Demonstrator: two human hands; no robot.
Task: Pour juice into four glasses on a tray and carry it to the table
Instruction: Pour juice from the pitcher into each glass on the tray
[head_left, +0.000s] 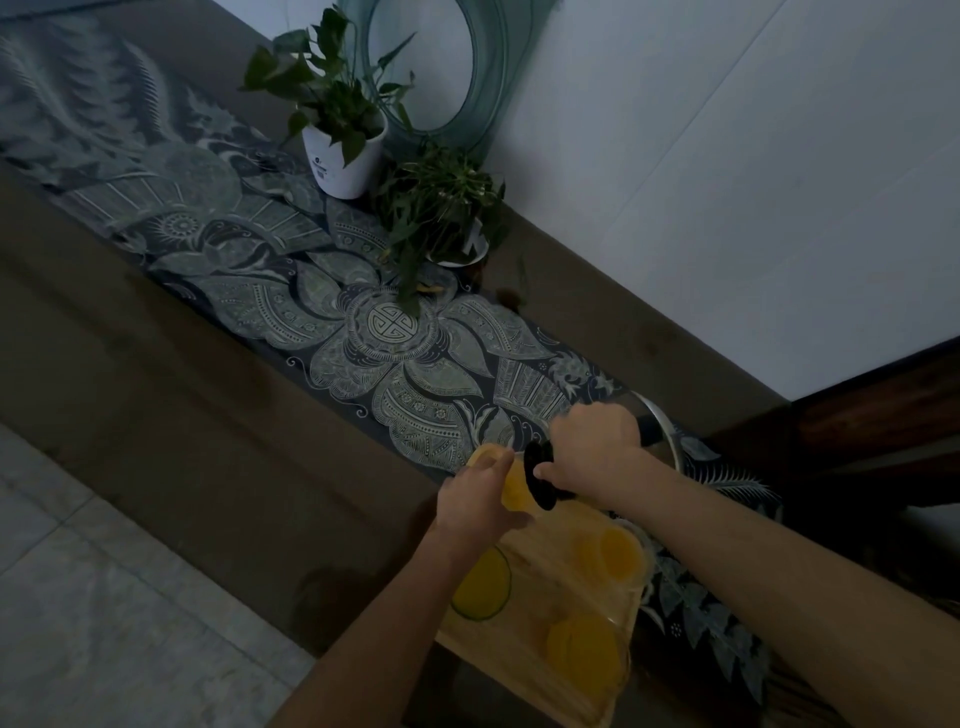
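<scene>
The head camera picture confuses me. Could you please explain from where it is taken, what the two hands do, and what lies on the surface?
A person wears the camera on the head; it looks down at the person's own hands. No machine is here. The left hand holds a glass of juice. The right hand grips a jug with a black lid, tilted toward that glass. Three other glasses with yellow juice stand on a wooden tray. The tray rests on a table with a patterned cloth. Farther off stand two potted plants.
</scene>
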